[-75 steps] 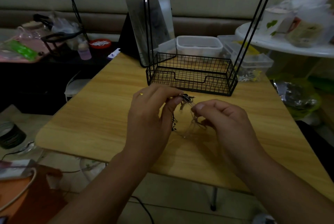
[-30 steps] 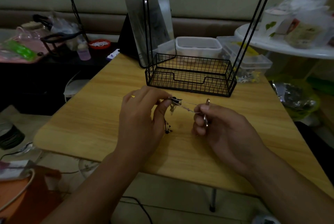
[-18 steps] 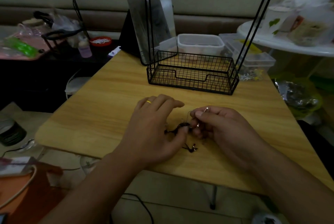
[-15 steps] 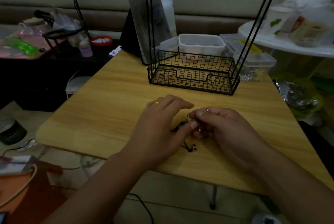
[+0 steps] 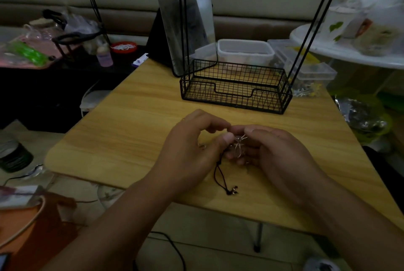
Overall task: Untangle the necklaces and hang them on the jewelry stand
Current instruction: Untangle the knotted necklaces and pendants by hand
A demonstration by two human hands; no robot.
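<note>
Head view
Left hand: grip pinched on the necklaces, thumb against the knot, likely to steady it.
Right hand: grip curled round the silvery strands, seemingly to tease them loose.
Necklaces: bunched between both hands, just above the worktop; black cord trailing down, end resting on the wood.
Stand: well behind the hands, wire tray at its base, hooks at the top edge, nothing seen hung.
Around: mirror and tubs behind the stand; nothing blocking the way.
</note>
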